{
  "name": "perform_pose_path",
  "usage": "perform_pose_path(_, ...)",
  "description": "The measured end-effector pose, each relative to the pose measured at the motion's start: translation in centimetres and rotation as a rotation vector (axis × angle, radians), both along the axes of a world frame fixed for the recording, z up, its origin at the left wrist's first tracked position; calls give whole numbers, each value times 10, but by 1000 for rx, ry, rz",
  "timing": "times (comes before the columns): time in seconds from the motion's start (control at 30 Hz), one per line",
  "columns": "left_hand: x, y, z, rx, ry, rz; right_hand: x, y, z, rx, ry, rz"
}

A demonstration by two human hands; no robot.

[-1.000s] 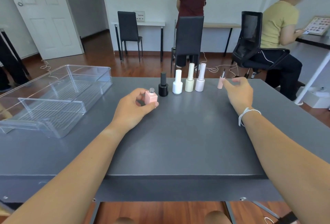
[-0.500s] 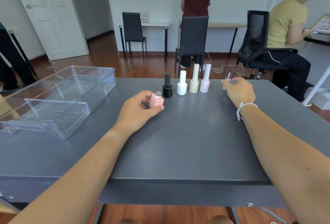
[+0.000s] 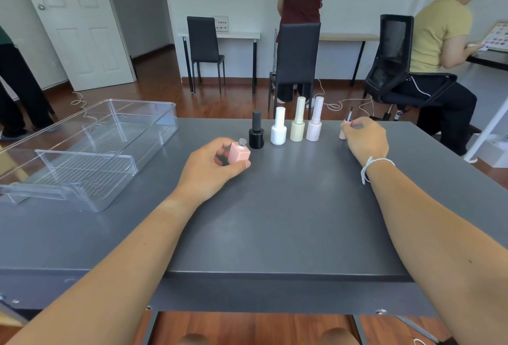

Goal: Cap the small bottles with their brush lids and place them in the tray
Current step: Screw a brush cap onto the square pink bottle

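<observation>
The left hand (image 3: pixel 210 170) pinches the open pink bottle (image 3: pixel 239 152), which stands upright on the grey table (image 3: pixel 288 207) just beside a black bottle (image 3: pixel 256 131). The right hand (image 3: pixel 365 140) has its fingers closed around the pink brush lid (image 3: pixel 343 130), brush pointing up. Three capped bottles (image 3: pixel 297 124) stand in a row between the hands. The clear tray (image 3: pixel 90 149) lies at the left.
</observation>
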State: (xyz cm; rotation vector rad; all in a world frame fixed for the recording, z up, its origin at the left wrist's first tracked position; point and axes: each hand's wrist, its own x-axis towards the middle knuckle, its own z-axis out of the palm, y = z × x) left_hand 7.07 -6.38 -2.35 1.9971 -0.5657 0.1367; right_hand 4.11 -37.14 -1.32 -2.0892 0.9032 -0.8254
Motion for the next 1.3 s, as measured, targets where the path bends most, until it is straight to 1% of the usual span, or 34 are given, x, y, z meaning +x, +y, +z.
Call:
perform_pose_path(0.23, 0, 0, 1, -6, -8, 1, -10, 24, -1, 32, -37, 146)
perform_pose_path(0.3, -1, 0, 1, -10, -12, 5, -14, 35, 2, 39, -90, 206)
perform_pose_path(0.4, -3, 1, 1, -14, -20, 9, -22, 57, 11, 52, -239, 305)
perform_pose_path(0.47, -4, 2, 0, -19, -32, 10, -29, 74, 18, 97, -335, 408)
perform_pose_path(0.53, -5, 2, 0, -25, -48, 9, -36, 88, 23, 168, -381, 553)
perform_pose_path(0.6, -6, 2, 1, -25, -61, 7, -41, 99, 25, 211, -359, 712)
perform_pose_path(0.67, -6, 2, 2, -16, -76, 11, -43, 107, 26, 205, -319, 811)
perform_pose_path(0.8, -4, 2, 1, 4, -105, 36, -45, 111, 26, 246, -312, 877)
perform_pose_path(0.9, -4, 2, 1, 19, -113, 38, -45, 112, 24, 212, -254, 917)
perform_pose_path(1.1, -5, 1, 1, 57, -134, 26, -45, 115, 20, 144, -186, 908)
perform_pose_path(1.3, -5, 1, 0, 85, -145, 4, -43, 116, 16, 140, -192, 918)
